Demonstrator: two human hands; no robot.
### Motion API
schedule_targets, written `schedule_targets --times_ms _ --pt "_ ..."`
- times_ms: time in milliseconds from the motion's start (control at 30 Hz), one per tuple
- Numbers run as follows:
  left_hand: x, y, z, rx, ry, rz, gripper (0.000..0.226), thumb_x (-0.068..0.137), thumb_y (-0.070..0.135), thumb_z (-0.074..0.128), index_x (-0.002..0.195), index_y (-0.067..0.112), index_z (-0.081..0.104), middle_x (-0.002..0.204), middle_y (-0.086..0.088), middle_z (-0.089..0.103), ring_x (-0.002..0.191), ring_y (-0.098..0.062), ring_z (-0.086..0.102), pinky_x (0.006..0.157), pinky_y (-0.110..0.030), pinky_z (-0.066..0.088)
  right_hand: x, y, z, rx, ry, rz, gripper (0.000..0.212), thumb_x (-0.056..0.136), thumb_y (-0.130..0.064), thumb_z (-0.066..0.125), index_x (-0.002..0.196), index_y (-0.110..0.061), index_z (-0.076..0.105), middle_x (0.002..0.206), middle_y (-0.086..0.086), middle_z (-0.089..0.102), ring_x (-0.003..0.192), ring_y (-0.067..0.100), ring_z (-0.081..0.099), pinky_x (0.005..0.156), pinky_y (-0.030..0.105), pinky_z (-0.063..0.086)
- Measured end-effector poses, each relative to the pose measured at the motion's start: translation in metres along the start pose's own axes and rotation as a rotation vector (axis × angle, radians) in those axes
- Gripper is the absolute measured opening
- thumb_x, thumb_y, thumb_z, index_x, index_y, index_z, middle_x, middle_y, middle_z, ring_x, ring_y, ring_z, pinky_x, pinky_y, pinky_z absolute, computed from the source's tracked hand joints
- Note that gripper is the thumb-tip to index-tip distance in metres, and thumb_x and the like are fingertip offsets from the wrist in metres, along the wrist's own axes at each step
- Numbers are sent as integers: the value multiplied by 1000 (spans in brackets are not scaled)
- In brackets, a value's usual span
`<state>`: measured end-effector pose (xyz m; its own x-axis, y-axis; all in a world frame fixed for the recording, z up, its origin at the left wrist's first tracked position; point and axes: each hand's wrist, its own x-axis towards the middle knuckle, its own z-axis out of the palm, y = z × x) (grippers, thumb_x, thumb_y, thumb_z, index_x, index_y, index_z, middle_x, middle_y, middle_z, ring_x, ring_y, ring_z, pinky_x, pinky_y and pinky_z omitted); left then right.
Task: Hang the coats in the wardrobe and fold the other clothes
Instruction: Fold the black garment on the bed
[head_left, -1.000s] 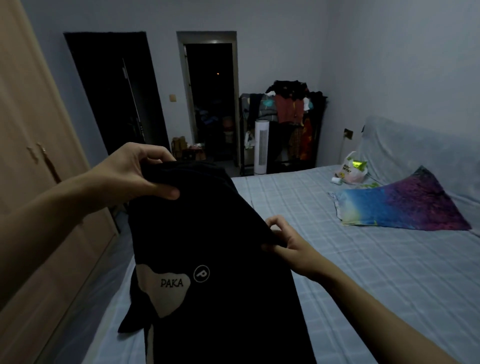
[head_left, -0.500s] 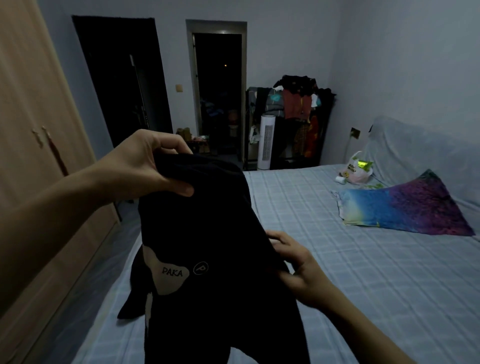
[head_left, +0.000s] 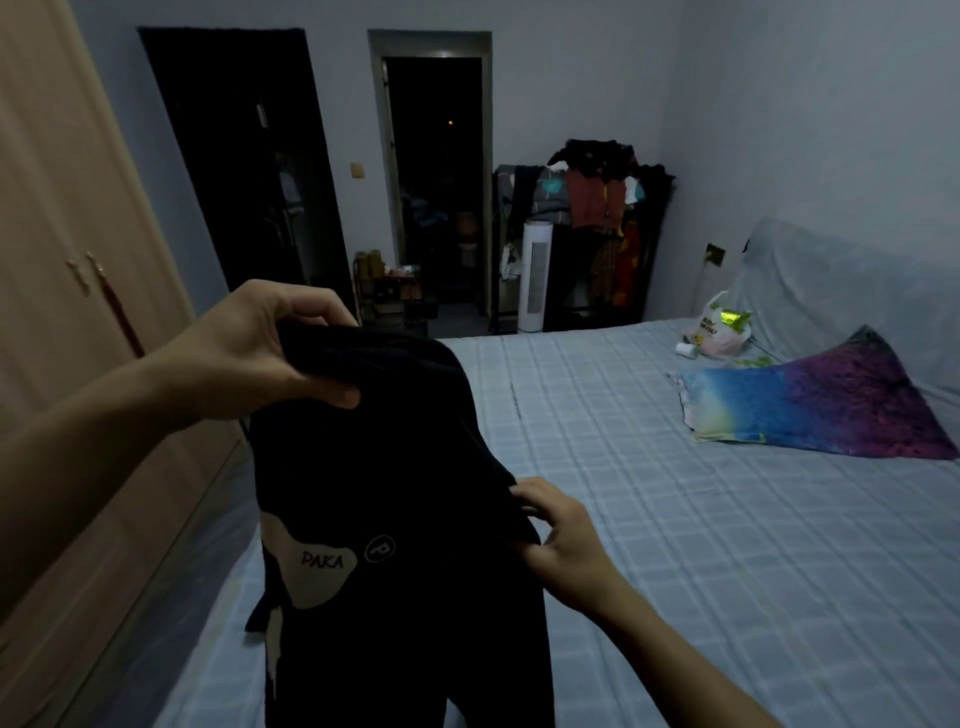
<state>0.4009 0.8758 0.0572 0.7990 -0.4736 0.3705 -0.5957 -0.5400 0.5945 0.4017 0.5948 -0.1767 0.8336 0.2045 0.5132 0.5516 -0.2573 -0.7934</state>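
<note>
I see the black garment (head_left: 395, 467) hanging in front of me above the near edge of the bed (head_left: 675, 519), its lower part dropping out of the bottom of the view. It carries a pale patch printed with "PAKA" and a small circled letter beside it. My left hand (head_left: 260, 353) grips the garment's top edge, fingers curled over the far side and the thumb pressed across the front. My right hand (head_left: 561, 535) sits lower, at the garment's right edge, thumb and fingers pinching the cloth there. The bed is covered with a light blue checked sheet, and toward its head lies a blue-to-purple pillow (head_left: 810, 405), with a white plastic bag (head_left: 719, 332) just behind it. On my left stands the wardrobe (head_left: 67, 312), its tan doors closed. Against the far wall there are two dark doorways, a white tower fan (head_left: 535, 275), and right beside it a clothes rack (head_left: 597, 208) piled with dark, orange and grey clothing. The room is dim, so finer detail on the garment is lost to me.
</note>
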Motion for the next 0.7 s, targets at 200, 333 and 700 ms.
schedule_targets --times_ms 200,333,700 --pt "-23 -23 -7 -53 53 -90 35 57 9 86 84 23 70 78 5 71 73 -5 68 65 -13 51 16 -8 -21 -162 121 -42 28 66 -31 79 89 -21 68 88 -12 66 85 8 66 73 25 53" --pt "-28 -30 1 -90 104 -100 35 56 9 85 84 21 68 77 9 71 73 -1 67 65 -12 50 29 -22 -45 -221 119 -74 24 69 -14 78 82 -19 58 80 -10 62 74 11 62 63 28 50" --pt "15 2 41 -61 104 -9 34 67 9 86 95 10 67 89 -6 72 85 -13 72 76 -23 58 -28 26 -53 -113 128 185 40 76 -52 68 98 -19 63 80 5 67 73 18 63 69 41 49"
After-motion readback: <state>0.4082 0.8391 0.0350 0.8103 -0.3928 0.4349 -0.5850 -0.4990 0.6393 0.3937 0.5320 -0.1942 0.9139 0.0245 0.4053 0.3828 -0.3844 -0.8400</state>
